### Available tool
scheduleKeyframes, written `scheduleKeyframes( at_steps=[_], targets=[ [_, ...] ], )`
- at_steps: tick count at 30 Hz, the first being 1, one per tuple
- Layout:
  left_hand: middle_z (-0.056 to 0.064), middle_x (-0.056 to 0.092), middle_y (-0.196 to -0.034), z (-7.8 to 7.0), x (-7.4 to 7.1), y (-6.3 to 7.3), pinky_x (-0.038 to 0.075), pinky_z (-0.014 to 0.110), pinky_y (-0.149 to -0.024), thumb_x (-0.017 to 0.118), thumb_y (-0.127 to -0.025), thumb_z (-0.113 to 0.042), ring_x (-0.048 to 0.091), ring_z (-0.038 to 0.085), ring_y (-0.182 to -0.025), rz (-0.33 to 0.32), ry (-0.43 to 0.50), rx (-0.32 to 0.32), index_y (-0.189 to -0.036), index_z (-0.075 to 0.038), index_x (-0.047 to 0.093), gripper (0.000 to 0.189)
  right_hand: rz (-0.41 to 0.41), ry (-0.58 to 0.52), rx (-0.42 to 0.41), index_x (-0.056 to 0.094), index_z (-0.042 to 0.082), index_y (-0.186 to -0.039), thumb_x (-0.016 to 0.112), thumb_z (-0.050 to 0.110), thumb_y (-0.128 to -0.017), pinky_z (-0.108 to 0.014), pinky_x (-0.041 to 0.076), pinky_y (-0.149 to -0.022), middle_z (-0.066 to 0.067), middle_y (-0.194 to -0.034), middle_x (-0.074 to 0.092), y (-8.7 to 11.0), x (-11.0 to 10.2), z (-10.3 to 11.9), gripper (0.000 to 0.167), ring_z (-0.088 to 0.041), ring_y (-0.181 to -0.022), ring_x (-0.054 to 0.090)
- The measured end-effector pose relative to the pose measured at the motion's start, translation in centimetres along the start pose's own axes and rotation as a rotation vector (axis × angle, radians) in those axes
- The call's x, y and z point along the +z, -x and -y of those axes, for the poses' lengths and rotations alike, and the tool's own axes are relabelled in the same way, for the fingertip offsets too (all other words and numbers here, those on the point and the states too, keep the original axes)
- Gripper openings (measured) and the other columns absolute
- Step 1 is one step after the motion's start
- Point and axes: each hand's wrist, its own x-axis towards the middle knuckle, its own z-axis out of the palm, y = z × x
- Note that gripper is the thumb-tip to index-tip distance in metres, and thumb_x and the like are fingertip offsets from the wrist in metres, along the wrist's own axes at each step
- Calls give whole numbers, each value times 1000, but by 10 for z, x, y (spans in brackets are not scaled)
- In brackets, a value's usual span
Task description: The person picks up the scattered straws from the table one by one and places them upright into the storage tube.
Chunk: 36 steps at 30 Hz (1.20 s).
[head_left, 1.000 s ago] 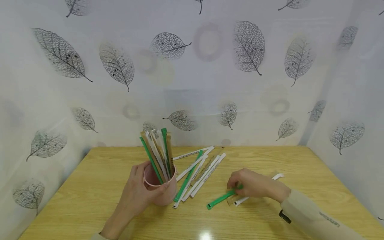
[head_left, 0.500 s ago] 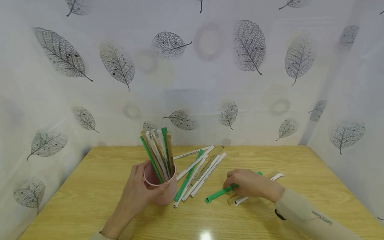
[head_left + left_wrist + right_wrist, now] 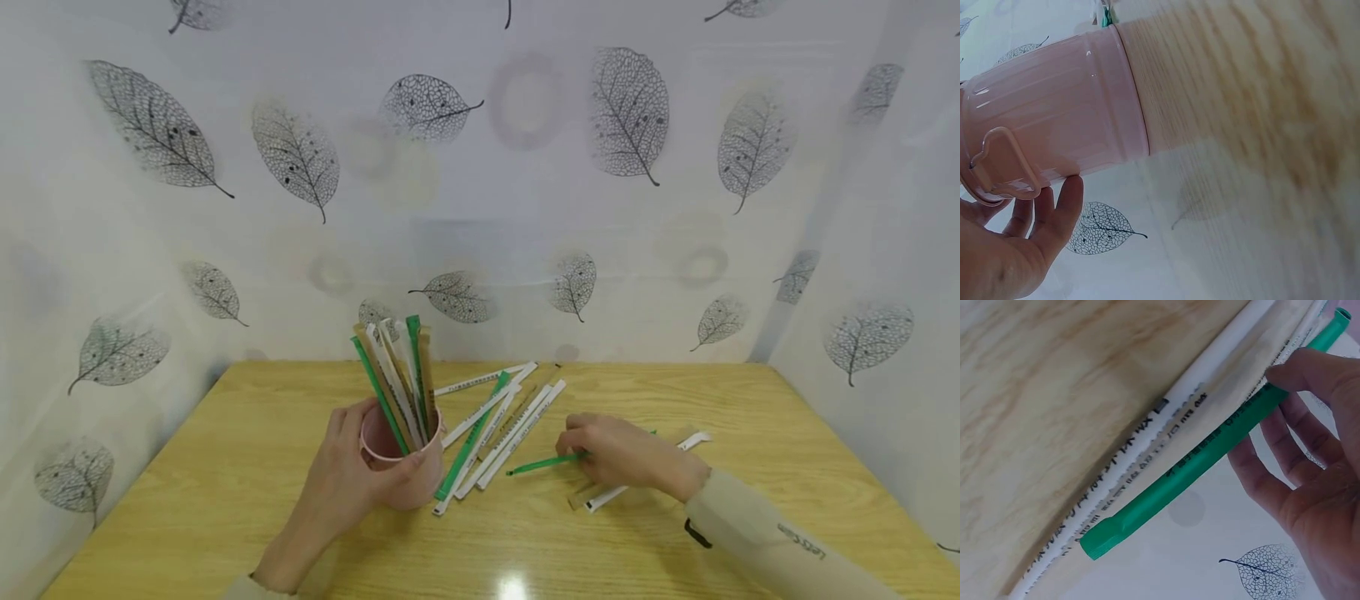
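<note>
My left hand (image 3: 341, 483) grips a small pink pail (image 3: 408, 487) standing on the table, thumb on the near side. Several paper-wrapped straws (image 3: 427, 375) in green, brown and white lean upright inside it. In the left wrist view the fingers touch the side of the pail (image 3: 1054, 100) near its wire handle. My right hand (image 3: 618, 450) pinches a green wrapped straw (image 3: 1179, 469) between thumb and fingers, just above the table in the right wrist view. Below that hand lie a white wrapped straw (image 3: 603, 500) and a brown one (image 3: 577, 500), partly hidden by it.
Between the hands, right of the pail, several loose wrapped straws (image 3: 521, 437) lie in a slanting pile. The wooden table (image 3: 225, 508) ends at a pale leaf-patterned backdrop (image 3: 525, 200) behind and at both sides.
My right hand has shifted slightly left and taken hold of the green wrapped straw, whose left end has risen and swung away from me. The left hand still holds the pail.
</note>
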Motion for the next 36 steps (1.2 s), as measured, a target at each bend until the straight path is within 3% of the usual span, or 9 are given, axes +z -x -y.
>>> scheduleKeyframes(
  at_steps=[5, 10, 20, 27, 36],
  targets=[
    [18, 51, -127, 0, -1, -1, 60, 49, -84, 83, -80, -54, 63, 34, -111, -5, -3, 2, -144, -5, 47, 89, -87, 53, -58, 71, 12, -111, 72, -8, -83, -21, 57, -74, 0, -100, 67, -6, -4, 1, 35, -11, -86, 65],
    [18, 52, -127, 0, -1, -1, 60, 48, -84, 83, -80, -54, 63, 34, -111, -6, 4, 6, -144, -5, 47, 88, -144, 33, -47, 67, 10, -123, 73, -7, -86, -26, 58, -74, -2, -106, 70, -14, -15, 7, 42, -13, -90, 67],
    [18, 52, -127, 0, 0, -1, 59, 48, -85, 83, -80, -54, 63, 34, -112, -1, 7, 0, -144, -5, 47, 89, -338, -249, -99, 63, 5, -125, 69, -16, -86, -21, 58, -66, -8, -106, 72, -34, -32, 15, 45, -19, -86, 70],
    [17, 51, -127, 0, 0, -1, 60, 47, -84, 82, -80, -55, 63, 33, -112, 10, 5, -13, -145, -6, 46, 89, -496, -344, -113, 64, 2, -124, 71, -14, -85, -25, 59, -56, -14, -97, 72, -48, -45, 24, 43, -20, -82, 71],
    [15, 51, -127, -1, -1, 0, 57, 44, -85, 81, -81, -56, 63, 30, -111, 17, 8, -24, -146, -8, 46, 88, -590, -483, -78, 64, 3, -125, 73, -10, -86, -29, 63, -67, -12, -98, 75, -63, -60, 36, 42, -20, -87, 73]
  ],
)
